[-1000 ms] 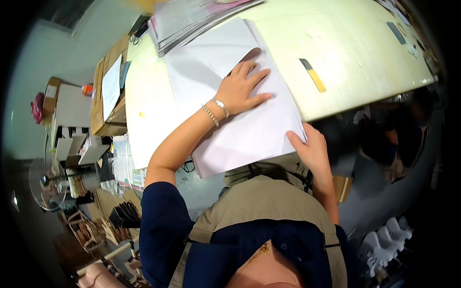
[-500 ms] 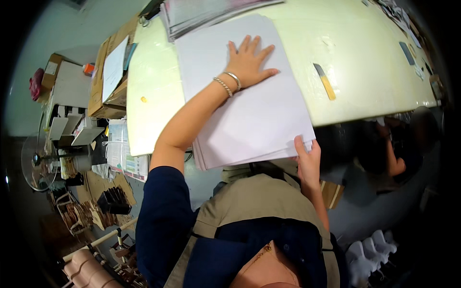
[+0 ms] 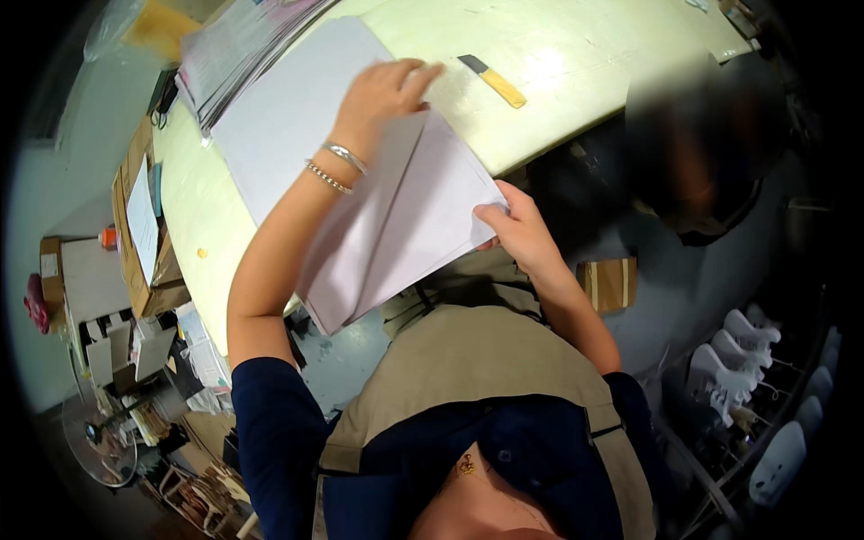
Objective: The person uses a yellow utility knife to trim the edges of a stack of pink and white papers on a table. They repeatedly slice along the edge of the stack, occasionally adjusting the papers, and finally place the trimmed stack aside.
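A stack of large white paper sheets lies on the pale table, its near end overhanging the front edge. My left hand, with two bracelets at the wrist, is over the sheets with its fingers bent and slightly blurred. It grips the edge of a top sheet, which is raised and curved back to the left over the sheets below. My right hand is closed on the near right corner of the stack, thumb on top and fingers underneath.
A yellow-handled knife with a dark blade lies right of the paper on the table. Printed sheets are piled at the far left. Cardboard boxes stand beyond the table's left edge. Another person is at the right, blurred.
My left hand has gone from lying flat and spread on the paper to gripping a top sheet, whose right side has lifted. My right hand still holds the corner. The view has turned.
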`<state>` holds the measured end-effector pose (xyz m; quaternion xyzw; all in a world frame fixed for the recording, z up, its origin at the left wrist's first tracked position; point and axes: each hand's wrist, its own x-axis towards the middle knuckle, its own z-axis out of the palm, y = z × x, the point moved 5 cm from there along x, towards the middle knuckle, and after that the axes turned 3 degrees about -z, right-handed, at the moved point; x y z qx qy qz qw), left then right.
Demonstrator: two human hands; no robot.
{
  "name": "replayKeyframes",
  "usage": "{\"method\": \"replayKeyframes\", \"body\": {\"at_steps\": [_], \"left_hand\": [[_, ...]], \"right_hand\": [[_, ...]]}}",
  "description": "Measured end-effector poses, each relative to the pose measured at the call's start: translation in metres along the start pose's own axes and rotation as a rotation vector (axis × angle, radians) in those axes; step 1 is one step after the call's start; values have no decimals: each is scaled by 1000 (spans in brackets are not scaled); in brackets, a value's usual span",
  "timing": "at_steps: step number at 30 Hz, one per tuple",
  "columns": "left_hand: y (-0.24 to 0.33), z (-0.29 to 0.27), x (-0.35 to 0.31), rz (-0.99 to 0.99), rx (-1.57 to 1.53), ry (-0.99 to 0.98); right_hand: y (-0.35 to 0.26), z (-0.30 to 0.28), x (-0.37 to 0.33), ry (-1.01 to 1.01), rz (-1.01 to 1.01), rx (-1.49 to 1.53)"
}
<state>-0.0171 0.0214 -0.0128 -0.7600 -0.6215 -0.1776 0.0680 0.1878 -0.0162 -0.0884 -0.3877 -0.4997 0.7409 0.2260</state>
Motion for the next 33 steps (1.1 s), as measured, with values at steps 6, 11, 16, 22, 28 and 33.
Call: {"method": "replayKeyframes", "body": {"at_steps": [6,11,16,22,28,33], "left_hand": [[44,18,1,357,-577,2],[53,9,-6,481,-746,-185],[59,10,-10,451,-754,-279],[58,10,-5,468,-679,-246],[51,19,-7,348,-758,-291],[55,18,-3,405,-790,-257]], "right_hand": [[-20,-22,0,127,-154,-444],[-101,-42,33,679,-799,-1058],[-96,-37,96,612,-566,-1348],[-89,-59,78,449,-509,-792],[-17,-70,-5,440,-340,-83],[50,-22,-26,290,-239,130]]}}
